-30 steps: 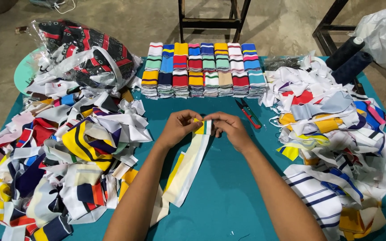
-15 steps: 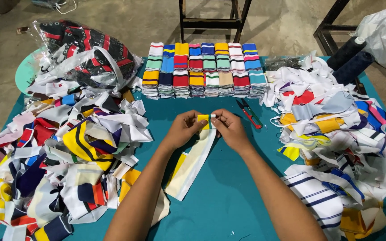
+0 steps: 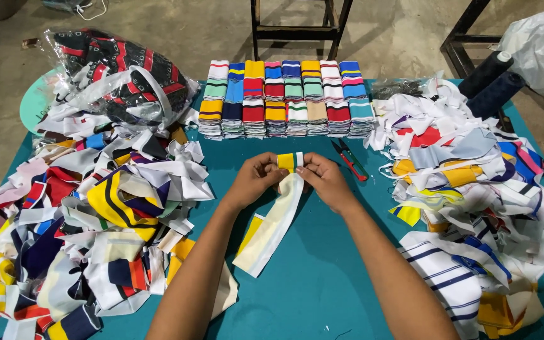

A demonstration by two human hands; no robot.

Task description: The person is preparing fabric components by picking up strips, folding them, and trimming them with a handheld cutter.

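My left hand (image 3: 256, 179) and my right hand (image 3: 323, 179) meet at the middle of a teal table (image 3: 341, 277). Between their fingertips they pinch the folded top end of a knitted fabric strip (image 3: 272, 223), yellow, green and white at the fold. The rest of the strip, cream and yellow, trails down and left across the table towards me. Both forearms reach in from the bottom edge of the view.
Folded striped strips stand in neat stacked rows (image 3: 284, 97) behind my hands. Loose strip piles lie at the left (image 3: 89, 214) and right (image 3: 473, 189). Red-handled thread snips (image 3: 349, 158) lie beside my right hand. A clear bag of dark fabric (image 3: 118, 72) sits back left.
The strip's top end has been folded over more tightly and lifted slightly away from me. Both hands moved closer together around it.
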